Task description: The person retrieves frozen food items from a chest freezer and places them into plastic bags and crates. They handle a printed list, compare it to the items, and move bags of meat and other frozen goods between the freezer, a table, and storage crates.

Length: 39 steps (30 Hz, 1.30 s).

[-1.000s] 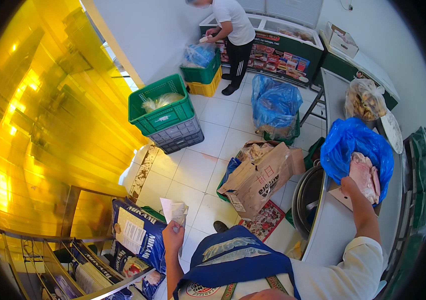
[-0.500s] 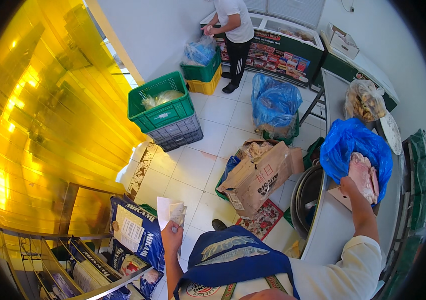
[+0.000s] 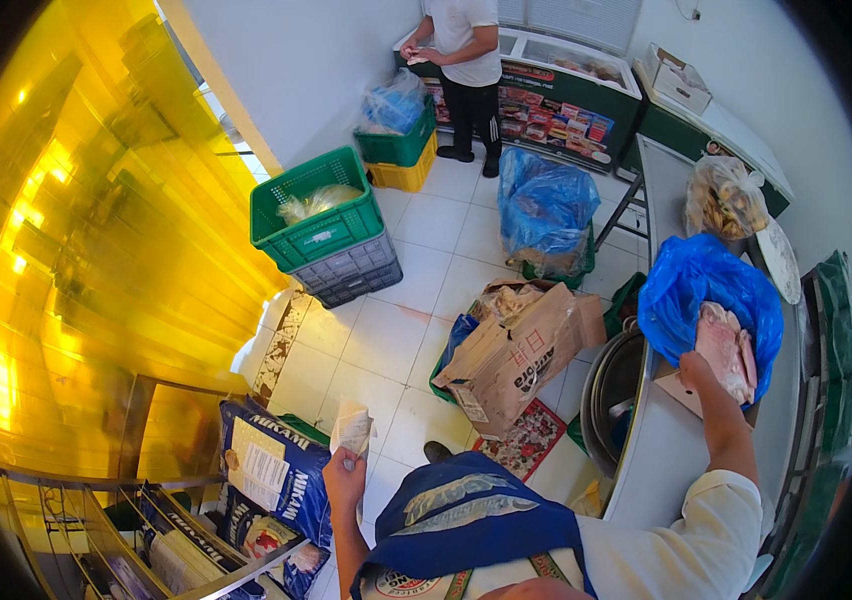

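Note:
My left hand (image 3: 346, 475) is closed around some pale paper slips (image 3: 351, 428), held up over the floor beside a blue printed sack (image 3: 276, 470). On the right, my right hand (image 3: 692, 370) is closed at the near edge of an opened blue plastic bag (image 3: 681, 300). What its fingers grip is hidden. Just beside it, a pale pink slab of meat (image 3: 724, 352) lies in the bag. The bag sits in a cardboard box (image 3: 681, 393) on the long metal table (image 3: 671, 450).
Ahead stand stacked crates (image 3: 316, 215) and a torn carton (image 3: 516, 360). A blue-covered crate (image 3: 548, 205) stands beyond. Another person (image 3: 466, 60) is by the chest freezer (image 3: 556, 110). Round pans (image 3: 611, 395) lean beside the table. A wire rack (image 3: 116, 530) is near left.
The white sheet that stuck out to the left of my left hand now lies together with the slips. The other person's hands have risen from the bag. My right hand stays put.

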### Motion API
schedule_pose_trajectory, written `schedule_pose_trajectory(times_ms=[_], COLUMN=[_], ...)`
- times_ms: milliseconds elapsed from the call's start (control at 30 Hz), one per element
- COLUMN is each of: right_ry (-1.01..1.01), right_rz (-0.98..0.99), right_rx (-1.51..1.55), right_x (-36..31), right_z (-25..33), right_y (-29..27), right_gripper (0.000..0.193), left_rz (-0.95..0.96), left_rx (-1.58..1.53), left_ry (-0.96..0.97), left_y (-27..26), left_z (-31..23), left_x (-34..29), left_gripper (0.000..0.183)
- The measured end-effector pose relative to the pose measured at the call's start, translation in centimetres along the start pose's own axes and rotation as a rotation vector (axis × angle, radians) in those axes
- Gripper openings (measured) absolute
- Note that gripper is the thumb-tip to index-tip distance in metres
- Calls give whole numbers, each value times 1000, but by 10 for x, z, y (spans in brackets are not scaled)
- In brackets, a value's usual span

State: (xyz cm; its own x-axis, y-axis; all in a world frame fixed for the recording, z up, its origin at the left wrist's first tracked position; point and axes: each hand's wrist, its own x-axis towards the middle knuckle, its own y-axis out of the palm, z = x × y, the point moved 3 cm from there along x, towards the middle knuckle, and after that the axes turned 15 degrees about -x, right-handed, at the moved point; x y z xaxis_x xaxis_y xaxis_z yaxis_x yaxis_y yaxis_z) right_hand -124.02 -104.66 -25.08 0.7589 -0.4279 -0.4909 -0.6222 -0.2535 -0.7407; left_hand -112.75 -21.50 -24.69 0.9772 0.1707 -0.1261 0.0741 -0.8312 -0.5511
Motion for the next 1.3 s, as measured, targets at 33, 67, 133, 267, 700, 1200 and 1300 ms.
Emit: schedule_pose_trajectory(times_ms=[33, 67, 133, 267, 700, 1200, 1300], right_ry=[-2, -5, 3, 2, 5, 1, 17], right_rz=[-4, -8, 3, 4, 23, 55, 60], right_rx=[-14, -27, -31, -7, -24, -6, 5], right_x=[0, 1, 4, 3, -2, 0, -1], right_z=[0, -1, -3, -3, -2, 2, -1], right_y=[1, 2, 6, 5, 1, -3, 0], right_gripper=[26, 25, 25, 24, 22, 23, 23], left_rz=[-3, -6, 0, -12, -4, 13, 19], left_rx=[-11, -22, -15, -29, -59, -33, -39], left_ry=[2, 4, 8, 2, 29, 44, 59], left_y=[0, 1, -1, -1, 2, 1, 1], left_z=[-1, -2, -7, -9, -5, -16, -15], left_x=[0, 1, 2, 3, 8, 14, 18], left_gripper=[18, 18, 17, 17, 17, 16, 16])
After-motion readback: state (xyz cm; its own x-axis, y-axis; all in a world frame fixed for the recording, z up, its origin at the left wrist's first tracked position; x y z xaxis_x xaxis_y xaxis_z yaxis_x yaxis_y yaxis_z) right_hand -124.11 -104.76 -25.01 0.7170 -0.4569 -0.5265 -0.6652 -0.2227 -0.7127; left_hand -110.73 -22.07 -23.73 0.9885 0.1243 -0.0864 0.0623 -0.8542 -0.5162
